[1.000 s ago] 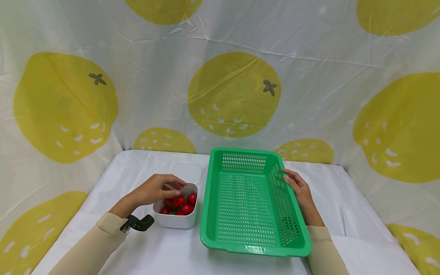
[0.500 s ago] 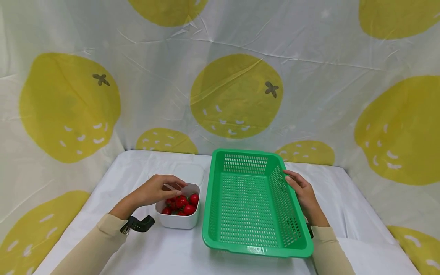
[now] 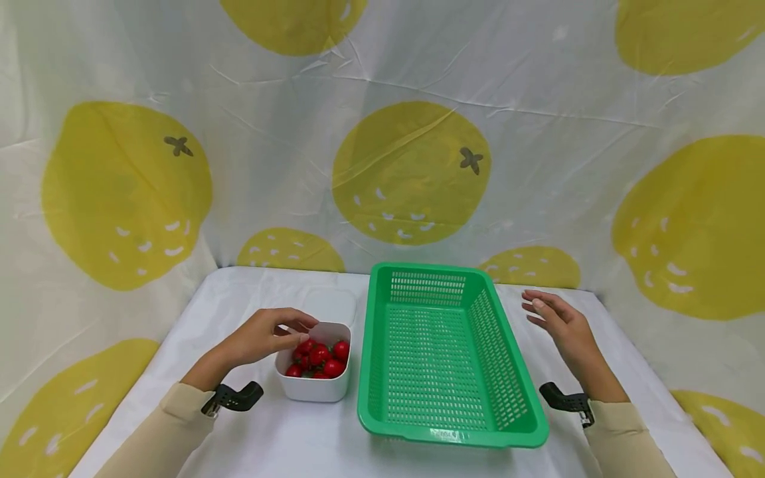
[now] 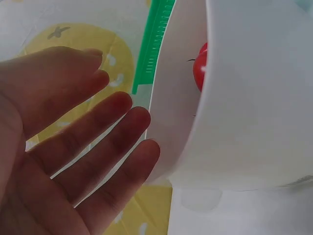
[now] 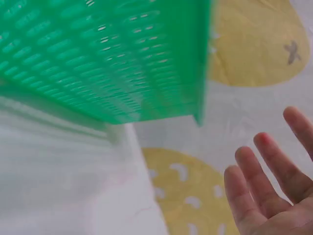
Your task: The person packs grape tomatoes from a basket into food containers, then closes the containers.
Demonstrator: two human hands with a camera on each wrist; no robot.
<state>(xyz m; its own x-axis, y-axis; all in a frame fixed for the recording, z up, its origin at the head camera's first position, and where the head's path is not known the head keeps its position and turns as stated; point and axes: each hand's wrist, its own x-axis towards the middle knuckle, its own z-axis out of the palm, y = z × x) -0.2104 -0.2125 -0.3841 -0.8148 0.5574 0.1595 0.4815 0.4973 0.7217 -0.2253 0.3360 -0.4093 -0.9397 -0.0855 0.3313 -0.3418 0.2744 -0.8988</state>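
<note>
A small white square container (image 3: 317, 390) holds several red cherry tomatoes (image 3: 319, 354). My left hand (image 3: 261, 338) hovers at its upper left rim, fingers relaxed and apart, gripping nothing. In the left wrist view those fingers (image 4: 112, 181) are spread beside the container's wall (image 4: 254, 117), with one tomato (image 4: 199, 68) showing inside. A green slotted plastic basket (image 3: 454, 435) stands to the right of the container, with nothing in it. Off the basket's right side, my right hand (image 3: 564, 332) is held in the air with loose fingers, apart from the rim.
A flat whitish translucent lid (image 3: 331, 305) lies behind the container. White cloth (image 3: 251, 438) covers the table, and a curtain (image 3: 269, 146) printed with yellow lemons hangs around its back and sides. Each wrist wears a black strap mount (image 3: 239, 397).
My right hand has let go of the basket's right rim and moved off to the right. My left hand stays by the container. The basket and container have hardly shifted.
</note>
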